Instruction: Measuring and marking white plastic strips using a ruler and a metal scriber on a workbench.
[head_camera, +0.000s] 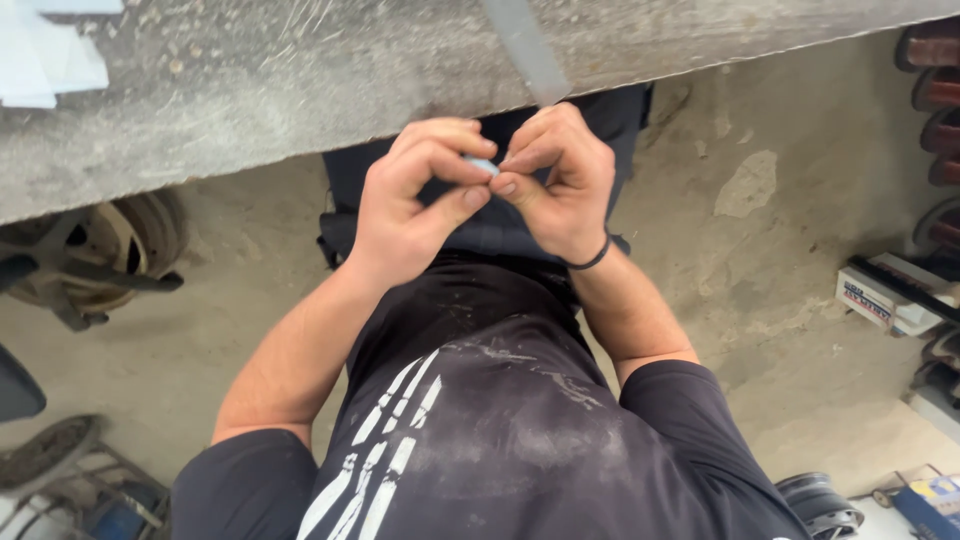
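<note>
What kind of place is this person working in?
Probably a workshop or garage. A scratched, dusty workbench stands over a dirty concrete floor, and a metal wheel part lies under the bench. Both hands, left hand and right hand, pinch a small pale piece.

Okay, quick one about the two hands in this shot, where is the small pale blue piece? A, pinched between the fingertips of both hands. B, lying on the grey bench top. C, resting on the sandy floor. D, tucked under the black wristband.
A: the small pale blue piece sits pinched between the fingertips of the left hand and the right hand, held in front of the grey bench edge, above the floor.
</note>
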